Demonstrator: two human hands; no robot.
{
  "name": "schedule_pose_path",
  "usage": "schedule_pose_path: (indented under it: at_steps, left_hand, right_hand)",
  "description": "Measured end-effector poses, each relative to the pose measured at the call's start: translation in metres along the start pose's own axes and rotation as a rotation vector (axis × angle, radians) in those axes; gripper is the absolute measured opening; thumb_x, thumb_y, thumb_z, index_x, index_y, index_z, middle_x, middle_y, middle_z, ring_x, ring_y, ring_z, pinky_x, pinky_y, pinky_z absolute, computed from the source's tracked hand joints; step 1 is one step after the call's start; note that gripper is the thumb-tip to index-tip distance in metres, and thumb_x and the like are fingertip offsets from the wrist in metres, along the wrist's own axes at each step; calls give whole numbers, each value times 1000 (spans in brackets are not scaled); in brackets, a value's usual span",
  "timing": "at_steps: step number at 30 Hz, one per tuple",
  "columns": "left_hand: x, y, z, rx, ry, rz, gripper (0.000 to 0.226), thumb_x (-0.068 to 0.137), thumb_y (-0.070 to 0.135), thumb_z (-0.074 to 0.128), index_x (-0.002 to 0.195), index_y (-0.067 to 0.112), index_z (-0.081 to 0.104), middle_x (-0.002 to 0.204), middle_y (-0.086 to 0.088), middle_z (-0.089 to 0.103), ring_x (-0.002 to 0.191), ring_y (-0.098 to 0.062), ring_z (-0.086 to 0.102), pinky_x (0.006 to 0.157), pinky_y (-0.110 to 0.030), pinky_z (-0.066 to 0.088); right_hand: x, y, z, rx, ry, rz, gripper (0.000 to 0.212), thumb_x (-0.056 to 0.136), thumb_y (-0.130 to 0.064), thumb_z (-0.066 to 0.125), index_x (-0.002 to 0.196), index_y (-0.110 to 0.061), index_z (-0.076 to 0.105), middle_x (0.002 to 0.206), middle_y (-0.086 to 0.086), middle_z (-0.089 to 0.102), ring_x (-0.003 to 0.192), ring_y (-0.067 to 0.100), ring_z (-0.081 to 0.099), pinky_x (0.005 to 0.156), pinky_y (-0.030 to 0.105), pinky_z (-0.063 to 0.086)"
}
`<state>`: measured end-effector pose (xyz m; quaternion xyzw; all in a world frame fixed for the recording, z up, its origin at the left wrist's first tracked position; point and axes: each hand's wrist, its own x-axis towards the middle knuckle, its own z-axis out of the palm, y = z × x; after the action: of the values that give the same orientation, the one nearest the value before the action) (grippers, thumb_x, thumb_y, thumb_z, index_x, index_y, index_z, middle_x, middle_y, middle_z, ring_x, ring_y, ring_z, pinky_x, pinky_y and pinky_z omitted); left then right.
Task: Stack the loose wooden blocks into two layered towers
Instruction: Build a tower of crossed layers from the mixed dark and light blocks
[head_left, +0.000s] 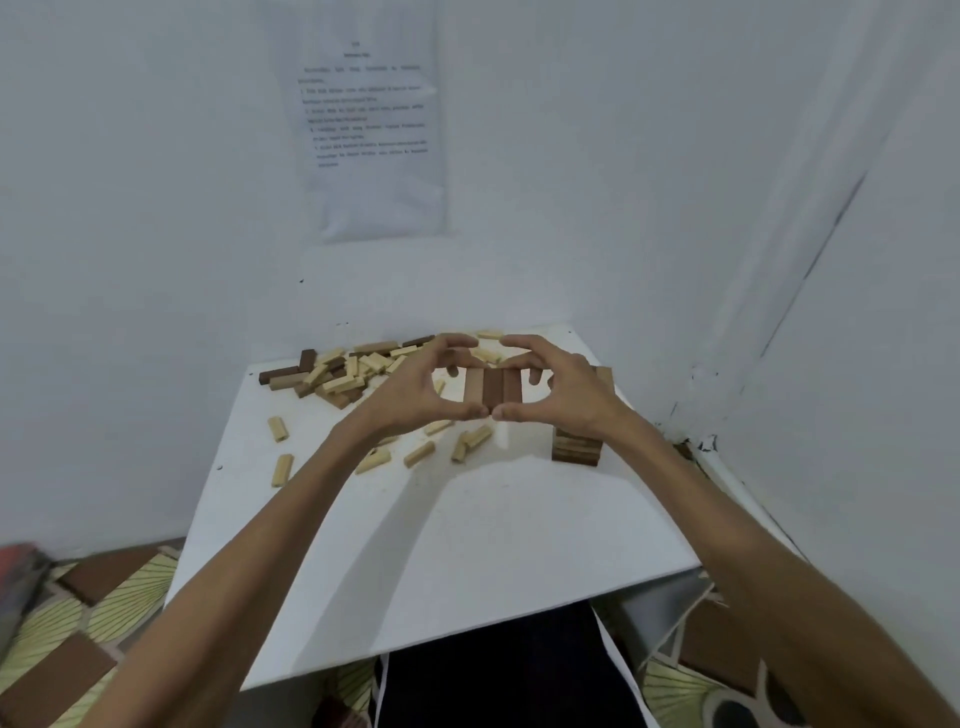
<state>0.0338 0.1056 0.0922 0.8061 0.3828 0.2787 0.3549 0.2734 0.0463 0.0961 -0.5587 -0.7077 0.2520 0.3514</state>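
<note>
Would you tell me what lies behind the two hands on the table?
Behind the left hand and right hand a heap of loose blocks lies at the table's far edge. The hands hide part of it, and most of the stacked tower.

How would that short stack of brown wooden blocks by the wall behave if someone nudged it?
The short stack of brown wooden blocks would probably slide or shed a layer, since the blocks seem merely laid on each other. It is low and wide, so tipping whole seems unlikely. The white tabletop looks smooth, so it may slide easily.
</note>
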Motion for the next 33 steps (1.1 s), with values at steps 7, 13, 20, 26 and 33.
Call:
schedule_pose_path:
  at_steps: [7, 13, 20, 26, 33]
  left_hand:
    - [44, 26, 20, -22, -64, 9, 80, 70, 33, 93, 137, 32, 48, 119, 22, 70, 113, 11, 56, 105, -36, 44]
    - [79, 37, 48, -18, -97, 12, 81, 70, 36, 93, 137, 34, 47, 119, 23, 69, 118, -2, 54, 98, -33, 45]
    - [100, 37, 77, 4, -138, 30, 83, 69, 41, 92, 138, 32, 46, 119, 26, 68, 117, -10, 53, 94, -28, 42]
    - [105, 29, 89, 27, -138, 20, 83, 70, 44, 90, 139, 32, 45, 120, 26, 67, 114, -7, 52, 92, -31, 41]
    - [106, 25, 90, 35, -137, 10, 85, 68, 45, 89, 139, 31, 45, 121, 25, 67, 116, -10, 53, 96, -33, 43]
  right_hand:
    - [2, 22, -42, -7, 37, 71, 87, 66, -49, 93, 140, -48, 48, 118, -25, 69, 121, 8, 50, 98, 35, 49]
    - [1, 50, -68, -15, 75, 121, 86, 64, -52, 93, 138, -52, 48, 116, -31, 68, 132, 7, 47, 111, 42, 42]
    - [-6, 81, -82, -32, 80, 168, 85, 69, -49, 92, 141, -46, 49, 120, -30, 67, 133, 5, 48, 107, 33, 38]
    - [-8, 93, -81, -40, 62, 176, 86, 69, -52, 90, 143, -47, 46, 120, -35, 64, 133, 9, 47, 108, 35, 38]
    - [-7, 96, -79, -30, 53, 181, 86, 71, -49, 91, 144, -45, 46, 121, -31, 66, 128, 9, 50, 106, 34, 38]
